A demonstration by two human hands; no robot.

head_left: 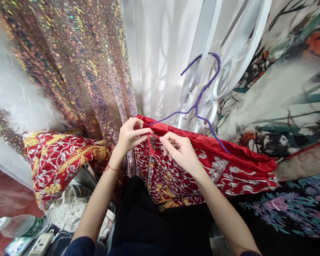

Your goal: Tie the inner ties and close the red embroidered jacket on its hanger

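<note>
Between our two hands, at the top edge of the red satin garment embroidered in silver and gold [202,174], a thin red ribbon tie [150,144] hangs down. Our left hand [130,137] has its fingers pinched narrow on the upper end of that tie, and our right hand [180,151] meets it from the other side, thumb and forefinger closed on the same small strand. The garment hangs from a purple wire hanger [200,99], whose hook rises just above and beyond our right hand, in front of white ornamental metalwork [229,53].

We judge the satin to be slippery and soft, likely to slide off the thin hanger arms if tugged; the dense metallic embroidery probably adds weight and some stiffness lower down. The ribbon looks light and limp, best held near its ends with fingertips only. The red waistband edge [242,154], to the right of our right hand, seems the firmest place to take the cloth.

To the left of our left hand lies another red embroidered piece [56,160], with iridescent sequinned fabric [77,64] hanging above it. Well below our left forearm lies a clear plastic bottle [18,225].
</note>
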